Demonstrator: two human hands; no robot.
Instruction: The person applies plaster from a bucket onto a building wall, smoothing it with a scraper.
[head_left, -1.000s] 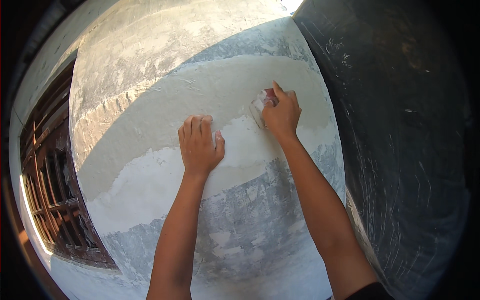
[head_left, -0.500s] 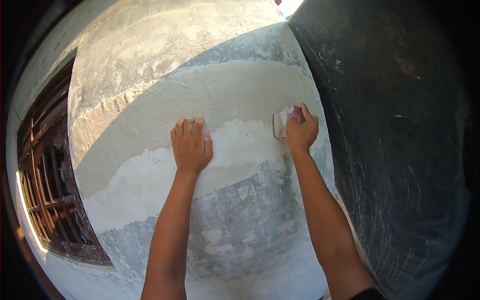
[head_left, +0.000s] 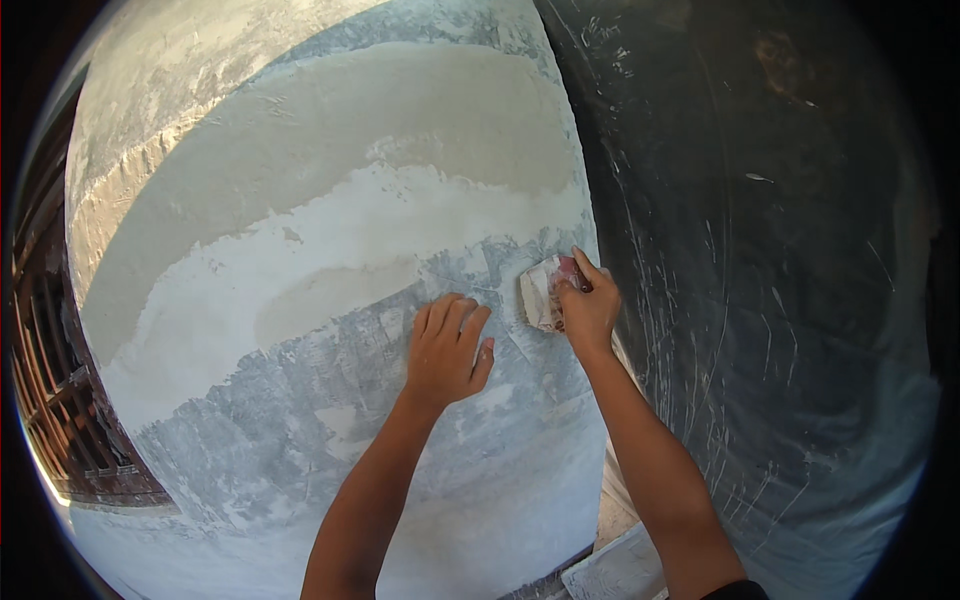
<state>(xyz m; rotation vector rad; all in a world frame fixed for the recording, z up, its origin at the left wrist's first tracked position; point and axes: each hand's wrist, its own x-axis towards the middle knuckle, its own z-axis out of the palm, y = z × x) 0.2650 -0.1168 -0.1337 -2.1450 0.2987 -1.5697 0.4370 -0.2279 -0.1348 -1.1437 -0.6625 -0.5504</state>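
My right hand (head_left: pixel 590 303) grips a putty knife (head_left: pixel 543 294) with a broad, plaster-smeared blade and a reddish part by the fingers. The blade is at the grey lower part of the wall (head_left: pixel 330 410), near its right edge. To the left, my left hand (head_left: pixel 447 350) is at the same grey area, back toward me, fingers a little bent and thumb apart. I make out nothing in it, though its palm is hidden. Above both hands a white band of putty (head_left: pixel 330 225) crosses the wall, with a beige band (head_left: pixel 400 100) over it.
A dark sheet (head_left: pixel 760 300) with white splashes hangs along the right side of the wall. On the left is a brown wooden window grille (head_left: pixel 75 420). A pale flat piece (head_left: pixel 620 570) lies low down by my right forearm.
The view has shifted, and the wall appears higher and further left. Both hands have gone down the wall from the putty bands to the grey area, and they are closer together.
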